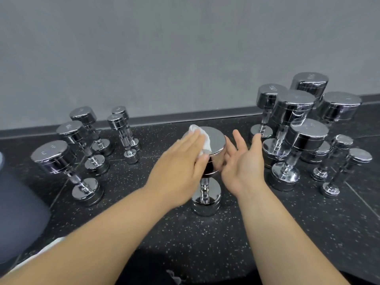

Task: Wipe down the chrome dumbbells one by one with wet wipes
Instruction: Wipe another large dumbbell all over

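Chrome dumbbell [216, 140] upright on end at frame centre on speckled black floor [185, 233], mirror-bright round heads, knurled handle, left grip [178, 161] flat, fingers straight, pressing white wet wipe [202, 134] on its top face, right grip [242, 159] spread apart beside the head

A black rubber floor flecked with pale specks [185, 233] fills the near half of the scene, with thin seams between its tiles running across it at left and right. At its far edge, a dark grey skirting strip [185, 116] meets a plain grey wall [164, 48]. A blurred, rounded grey shape [18, 212] sits at the near left edge, with something white [47, 249] just beside it.
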`<state>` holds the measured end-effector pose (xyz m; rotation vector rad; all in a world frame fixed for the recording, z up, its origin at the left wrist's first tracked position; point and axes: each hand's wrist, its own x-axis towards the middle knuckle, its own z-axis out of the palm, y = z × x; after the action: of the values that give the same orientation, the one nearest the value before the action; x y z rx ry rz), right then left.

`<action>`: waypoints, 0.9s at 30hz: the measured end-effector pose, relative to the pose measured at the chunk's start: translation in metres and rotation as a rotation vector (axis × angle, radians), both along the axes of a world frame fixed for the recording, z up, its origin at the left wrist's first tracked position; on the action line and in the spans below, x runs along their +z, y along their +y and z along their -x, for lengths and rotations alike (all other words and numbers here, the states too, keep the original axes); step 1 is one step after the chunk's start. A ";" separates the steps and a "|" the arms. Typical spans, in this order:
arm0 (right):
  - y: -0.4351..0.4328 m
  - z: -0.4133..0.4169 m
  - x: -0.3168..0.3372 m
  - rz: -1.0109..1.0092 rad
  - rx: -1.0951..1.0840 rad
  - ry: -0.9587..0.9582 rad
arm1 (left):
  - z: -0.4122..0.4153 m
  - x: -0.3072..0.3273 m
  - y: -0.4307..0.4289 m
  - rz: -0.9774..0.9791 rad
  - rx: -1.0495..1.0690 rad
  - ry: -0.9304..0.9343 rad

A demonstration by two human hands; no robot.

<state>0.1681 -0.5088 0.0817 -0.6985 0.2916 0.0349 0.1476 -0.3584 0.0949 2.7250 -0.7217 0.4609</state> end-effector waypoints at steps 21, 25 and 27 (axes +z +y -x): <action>0.009 -0.001 -0.007 0.124 0.002 -0.019 | 0.000 -0.003 -0.037 1.023 0.387 0.296; 0.008 0.006 -0.010 0.138 0.011 -0.019 | -0.049 0.024 -0.019 0.562 0.365 0.518; 0.008 0.006 -0.010 0.137 0.015 -0.010 | -0.057 0.033 -0.017 0.429 0.229 0.545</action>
<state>0.1619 -0.5005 0.0720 -0.8365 0.2808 0.0257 0.2043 -0.3753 0.1278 2.3570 -0.1444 -0.0865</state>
